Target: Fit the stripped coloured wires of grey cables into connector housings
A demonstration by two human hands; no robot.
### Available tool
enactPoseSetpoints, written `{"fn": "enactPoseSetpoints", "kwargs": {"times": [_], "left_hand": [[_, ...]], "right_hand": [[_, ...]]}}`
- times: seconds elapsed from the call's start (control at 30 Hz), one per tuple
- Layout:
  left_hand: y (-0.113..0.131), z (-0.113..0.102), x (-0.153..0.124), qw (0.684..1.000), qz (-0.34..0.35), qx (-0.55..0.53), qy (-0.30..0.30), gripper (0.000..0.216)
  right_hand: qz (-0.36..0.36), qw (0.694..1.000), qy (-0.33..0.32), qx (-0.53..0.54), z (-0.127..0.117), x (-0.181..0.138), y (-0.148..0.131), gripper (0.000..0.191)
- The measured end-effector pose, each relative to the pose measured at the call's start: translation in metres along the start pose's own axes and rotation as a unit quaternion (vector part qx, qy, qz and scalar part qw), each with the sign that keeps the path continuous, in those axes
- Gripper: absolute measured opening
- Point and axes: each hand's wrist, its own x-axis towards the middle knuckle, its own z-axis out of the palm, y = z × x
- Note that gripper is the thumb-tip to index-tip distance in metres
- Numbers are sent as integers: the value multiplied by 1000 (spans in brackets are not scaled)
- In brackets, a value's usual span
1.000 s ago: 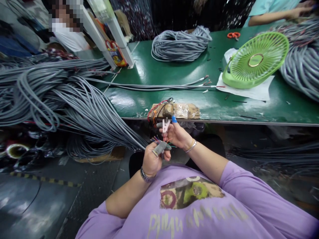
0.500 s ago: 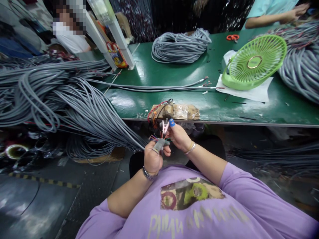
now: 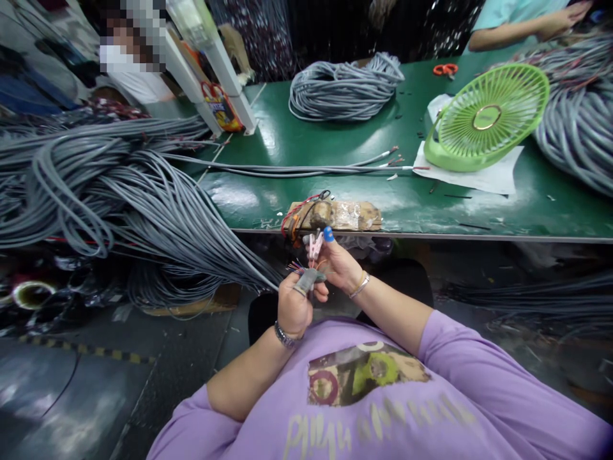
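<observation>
In front of my body, my left hand (image 3: 293, 305) is closed around the end of a grey cable (image 3: 306, 281). Thin coloured wires (image 3: 295, 267) fan out of that end. My right hand (image 3: 342, 265) has a blue cover on the thumb tip and pinches a small pink clip (image 3: 314, 245) from the right. The clip's lower end meets some orange-red wires just above the cable; whether it bites on them is too small to tell. Right fingers behind the clip are partly hidden.
A taped wooden block (image 3: 347, 216) with red and black leads lies at the edge of the green table (image 3: 268, 191). Grey cable bundles (image 3: 158, 211) hang at left. Beyond are a coil (image 3: 345, 89), a green fan (image 3: 486, 118) and orange-handled scissors (image 3: 445, 69). Co-workers sit behind.
The pink clip has tipped and come slightly lower, nearer the fanned wires, along with my right hand. My left hand keeps its hold on the cable. The view has shifted slightly.
</observation>
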Motion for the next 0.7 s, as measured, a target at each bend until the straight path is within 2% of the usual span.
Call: {"fn": "enactPoseSetpoints", "kwargs": {"times": [0.23,0.4,0.5,0.6,0.7], "left_hand": [[0,-10,-8,999,42,2,-9,30],[-6,-26,-3,984,157,84,5,24],[-7,-36,3,949,246,198,-12,19],[-3,-41,9,893,326,309,-5,16],[4,-40,13,843,378,383,5,17]], "right_hand": [[12,998,-55,-8,-16,-3,-2,54],[34,996,-61,-55,-11,-6,-7,49],[6,995,-44,-87,-6,-8,-7,41],[-29,994,-28,-104,-5,-9,-6,41],[-38,993,-13,-110,-4,-8,-4,45]]}}
